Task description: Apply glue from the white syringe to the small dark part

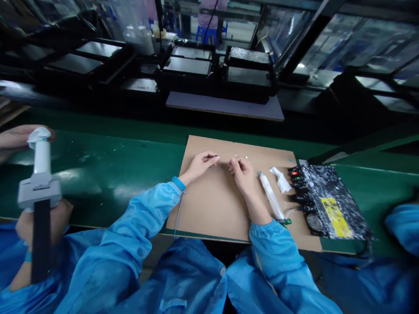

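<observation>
Both hands are over a brown cardboard sheet (209, 205) on the green bench. My left hand (201, 165), a blue band at its wrist, pinches a tiny dark piece between thumb and forefinger; its kind is too small to tell. Facing it, a short gap away, my right hand (242, 172) has its fingers curled and pressed together; whatever they may hold is hidden. Small pale bits lie just beyond the right fingertips. To the right of that hand lies a white dispensing syringe (272, 196) with a blue tip and a green fitting at its near end.
A crumpled white tissue (280, 179) lies beside the syringe. Further right stands a speckled black control box (330, 196) with knobs, a gauge and a red light. At left, a co-worker's hands hold a grey-white device (39, 189) with a black strap. Black trays (188, 65) stand behind.
</observation>
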The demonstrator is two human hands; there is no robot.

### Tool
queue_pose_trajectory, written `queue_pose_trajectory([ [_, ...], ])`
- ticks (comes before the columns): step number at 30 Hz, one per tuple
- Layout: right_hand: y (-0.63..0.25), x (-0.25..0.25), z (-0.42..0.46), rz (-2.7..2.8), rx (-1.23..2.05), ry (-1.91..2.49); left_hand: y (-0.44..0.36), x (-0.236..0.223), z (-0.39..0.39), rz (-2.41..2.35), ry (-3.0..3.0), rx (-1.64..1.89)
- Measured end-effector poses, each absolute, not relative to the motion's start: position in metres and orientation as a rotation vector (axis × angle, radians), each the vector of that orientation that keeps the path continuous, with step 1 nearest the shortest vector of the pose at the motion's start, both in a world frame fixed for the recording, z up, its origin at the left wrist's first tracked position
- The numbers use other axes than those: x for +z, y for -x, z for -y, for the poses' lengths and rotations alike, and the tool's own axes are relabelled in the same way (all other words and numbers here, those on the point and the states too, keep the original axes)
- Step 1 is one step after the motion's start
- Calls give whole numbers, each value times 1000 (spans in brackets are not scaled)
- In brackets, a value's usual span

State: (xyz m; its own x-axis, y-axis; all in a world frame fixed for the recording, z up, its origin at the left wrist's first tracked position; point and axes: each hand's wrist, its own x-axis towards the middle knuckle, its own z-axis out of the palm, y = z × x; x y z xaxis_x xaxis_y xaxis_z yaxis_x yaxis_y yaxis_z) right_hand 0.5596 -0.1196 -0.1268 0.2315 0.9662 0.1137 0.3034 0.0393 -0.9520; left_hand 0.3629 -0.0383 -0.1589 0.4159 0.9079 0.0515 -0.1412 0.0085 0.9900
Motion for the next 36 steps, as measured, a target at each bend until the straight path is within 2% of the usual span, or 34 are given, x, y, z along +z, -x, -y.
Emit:
queue_pose_trajectory([
  [11,-585,-71,185,1307,466,1475,-359,-158,37,-902,-1350,1009],
  [18,-669,-97,248,1482,273,1964,-362,-162,37,-823,-1346,1012],
  [25,-673,-120,258,1574,309,2292,-366,-165,36,-734,-1366,1000],
  [36,-707,-75,300,1480,270,2498,-368,-167,39,-706,-1388,995],
])
